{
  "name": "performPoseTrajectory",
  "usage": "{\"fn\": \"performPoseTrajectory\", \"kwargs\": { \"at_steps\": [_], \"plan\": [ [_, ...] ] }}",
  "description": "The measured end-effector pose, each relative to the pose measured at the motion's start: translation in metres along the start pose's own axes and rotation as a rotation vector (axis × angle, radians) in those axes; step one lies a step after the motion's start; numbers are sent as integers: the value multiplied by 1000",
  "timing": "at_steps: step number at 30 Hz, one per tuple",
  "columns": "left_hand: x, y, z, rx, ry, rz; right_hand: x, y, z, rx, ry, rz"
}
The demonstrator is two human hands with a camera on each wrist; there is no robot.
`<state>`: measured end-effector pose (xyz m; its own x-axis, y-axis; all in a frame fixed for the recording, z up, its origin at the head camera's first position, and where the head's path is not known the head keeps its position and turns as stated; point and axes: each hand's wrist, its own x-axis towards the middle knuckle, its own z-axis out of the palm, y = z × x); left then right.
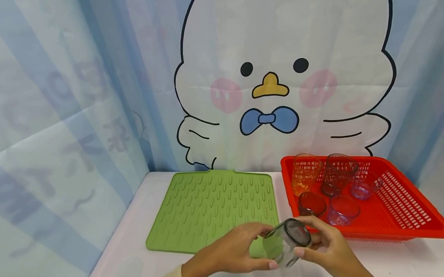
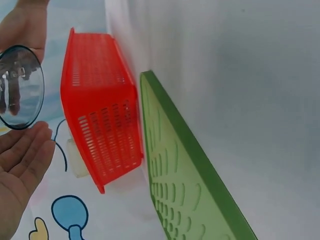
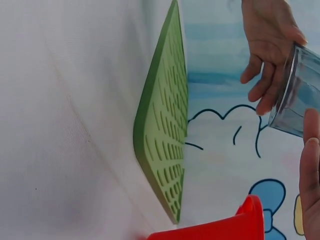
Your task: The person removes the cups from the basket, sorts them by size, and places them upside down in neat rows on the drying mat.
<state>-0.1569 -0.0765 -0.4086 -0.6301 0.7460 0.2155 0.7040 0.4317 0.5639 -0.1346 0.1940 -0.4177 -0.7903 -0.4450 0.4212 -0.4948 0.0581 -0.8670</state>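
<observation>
A clear drinking glass [image 1: 282, 244] is tilted in the air between both hands, its thick dark base facing up and to the right in the head view. My right hand [image 1: 330, 248] grips it near the base, thumb on the near side and fingers over the far side. My left hand [image 1: 236, 247] is at the rim end, fingers fairly straight, with thumb and fingertips on either side of the glass. In the left wrist view, the round rim [image 2: 40, 107] is right by the left fingertips [image 2: 42, 132]. The right wrist view shows the left fingers [image 3: 262, 82] spread beside the rim.
A green ribbed drying mat [image 1: 215, 211] lies on the white table, behind the left hand. To its right stands a red plastic basket [image 1: 407, 202] with several glasses and cups, among them an amber glass [image 1: 303, 178] and a purple cup [image 1: 342, 212]. A cartoon-printed curtain [image 1: 269, 42] hangs behind.
</observation>
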Motion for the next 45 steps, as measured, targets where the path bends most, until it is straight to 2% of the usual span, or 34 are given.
{"fn": "performPoseTrajectory", "kwargs": {
  "at_steps": [4, 11, 14, 24, 33, 38, 45],
  "plan": [
    [-10, -5, 0, -2, -23, -43, 1, 3, 3, 29, -20, -20],
    [-33, -19, -3, -51, -97, -200, 3, 5, 5, 25, -28, -8],
    [-44, -26, -5, -63, -100, -251, 5, 5, 6, 12, -24, 7],
    [-86, -61, -18, -23, -18, -383, 8, 10, 7, 22, -18, 31],
    [-122, -93, -36, 86, 78, -444, 12, 13, 11, -36, 8, 61],
    [-138, -107, -50, 106, 126, -505, 16, 13, 12, -83, 16, 108],
    [-156, -124, -60, 88, 147, -595, 23, 11, 15, -78, 3, 149]
  ]
}}
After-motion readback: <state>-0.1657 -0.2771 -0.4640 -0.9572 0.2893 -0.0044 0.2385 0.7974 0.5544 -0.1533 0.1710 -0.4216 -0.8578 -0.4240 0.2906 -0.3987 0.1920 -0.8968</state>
